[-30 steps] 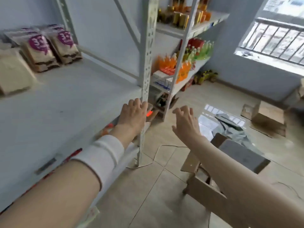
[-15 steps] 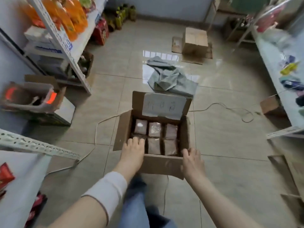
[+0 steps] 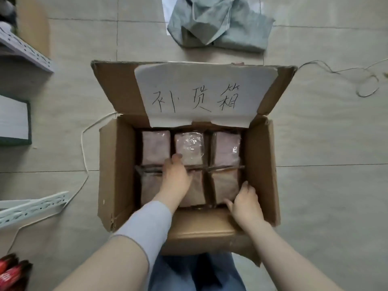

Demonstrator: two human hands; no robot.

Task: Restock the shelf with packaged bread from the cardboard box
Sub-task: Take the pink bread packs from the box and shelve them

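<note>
An open cardboard box [image 3: 117,175] stands on the tiled floor at my feet, with a white handwritten paper label [image 3: 199,95] on its far flap. Inside lie several clear-wrapped bread packages in two rows of three. My left hand [image 3: 175,179] reaches in over the near middle package [image 3: 196,192], fingers curled at its far edge by the seam. My right hand [image 3: 244,204] clasps the near right package [image 3: 224,185] at its near right corner. The far row [image 3: 189,147] lies untouched. The shelf's boards are out of view.
A crumpled grey bag [image 3: 218,24] lies on the floor beyond the box. A white cord [image 3: 84,148] runs along the box's left side. Perforated shelf rails [image 3: 31,208] jut in at the left, with red packets [image 3: 12,271] at the bottom left corner.
My view swung from the shelf down to the box. Both hands went from hovering by the shelf post, to the box's near rim, to inside the box on the near packages.
</note>
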